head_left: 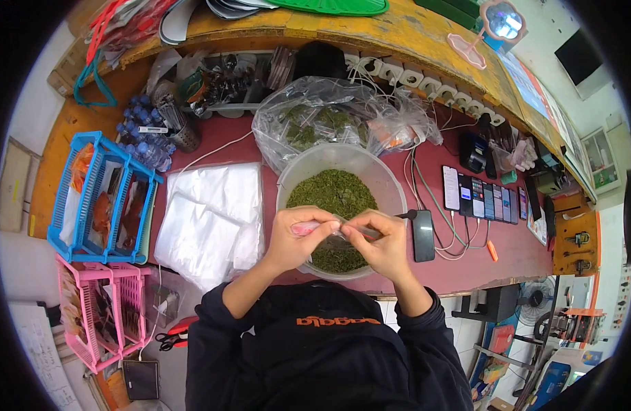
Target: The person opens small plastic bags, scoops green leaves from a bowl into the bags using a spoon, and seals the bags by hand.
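Note:
My left hand [295, 236] and my right hand [379, 241] meet over a large whitish plastic tub [391, 171]. Both pinch the edge of a small clear plastic bag [341, 230] between thumb and fingers; most of it is hidden. Something pinkish [303, 227] shows inside my left hand, and I cannot make out what it is. Below the hands, chopped dry green herb [332, 188] fills the lower part of the tub. Behind the tub lies a big clear bag [274, 120] with more green herb in it.
A stack of clear plastic bags [206, 212] lies left of the tub. Beyond it stand a blue basket [103, 198] and a pink basket [96, 315]. On the right are a dark phone [423, 236], several charging phones [476, 198] and cables. Scissors [171, 337] lie lower left.

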Motion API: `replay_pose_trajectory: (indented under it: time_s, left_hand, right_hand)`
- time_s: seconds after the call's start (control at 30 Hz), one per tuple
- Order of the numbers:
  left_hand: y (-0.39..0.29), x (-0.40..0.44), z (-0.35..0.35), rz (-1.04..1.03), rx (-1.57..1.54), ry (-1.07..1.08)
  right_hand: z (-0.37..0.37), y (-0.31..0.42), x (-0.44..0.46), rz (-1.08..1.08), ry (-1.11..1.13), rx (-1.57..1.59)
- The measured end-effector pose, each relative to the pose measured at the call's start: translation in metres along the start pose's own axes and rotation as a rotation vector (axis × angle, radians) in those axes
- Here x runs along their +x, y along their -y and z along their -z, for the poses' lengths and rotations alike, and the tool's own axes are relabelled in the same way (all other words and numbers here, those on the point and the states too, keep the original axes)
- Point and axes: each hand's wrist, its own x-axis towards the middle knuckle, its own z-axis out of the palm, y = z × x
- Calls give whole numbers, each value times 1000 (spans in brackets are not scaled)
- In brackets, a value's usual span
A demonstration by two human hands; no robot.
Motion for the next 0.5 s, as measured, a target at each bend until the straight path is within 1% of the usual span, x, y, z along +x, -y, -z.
replay_pose_trajectory:
  time_s: [0.03,0.07,0.1,0.13,0.2,0.23,0.27,0.3,0.33,0.37,0.4,0.43,0.5]
  left_hand:
    - [-2,-1,4,2,1,-1]
    - [-4,-1,9,48,-96,-45]
    - [-5,0,11,91,-194,-89]
    - [-2,1,12,89,-194,-94]
    - [3,0,13,253,-209,-12]
    - [4,1,14,253,-208,-13]
    - [4,3,14,285,-319,-29]
    - [3,5,13,316,-430,-42]
    - [3,5,12,315,-428,-40]
    - [3,5,10,369,-536,-18]
    - [3,5,8,423,-644,6]
    - [4,6,7,465,-645,37]
    - [1,10,5,500,-655,35]
  right_hand:
    - [1,0,-3,11,-37,36]
    - [3,0,-6,23,-75,71]
    - [9,-2,-10,0,-71,117]
    - [12,-3,-13,2,-66,117]
    - [15,-5,-17,-107,-146,294]
    - [21,-11,-17,18,-301,198]
    - [26,-16,-13,145,-455,100]
    - [28,-15,0,330,-675,139]
    - [31,-15,16,517,-895,177]
    - [32,-16,29,519,-898,177]
    - [32,-17,42,562,-905,15]
    - [31,-16,51,601,-910,-149]
    - [28,-22,64,268,-369,-430]
